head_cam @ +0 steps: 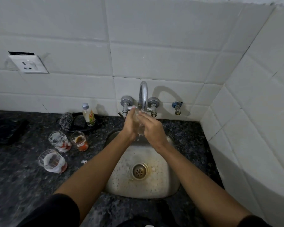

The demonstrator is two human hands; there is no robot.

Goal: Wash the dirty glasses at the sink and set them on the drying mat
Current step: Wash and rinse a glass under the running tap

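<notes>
Under the curved tap [143, 94] both my hands wrap one clear glass [140, 128] over the steel sink [170, 181]. My left hand [129, 124] grips its left side and my right hand [152, 127] covers its right side, so most of the glass is hidden. Three other glasses stand on the dark counter left of the sink: a soapy one with red residue [60, 141], one with orange-red residue [80, 141], and a soapy one nearest me [52, 161].
A dish soap bottle [88, 114] and a scrubber [66, 120] rest on a black tray [79, 126] by the wall. A dark flat mat [7, 131] lies at far left. A wall socket [29, 63] sits above. A white tiled side wall closes the right.
</notes>
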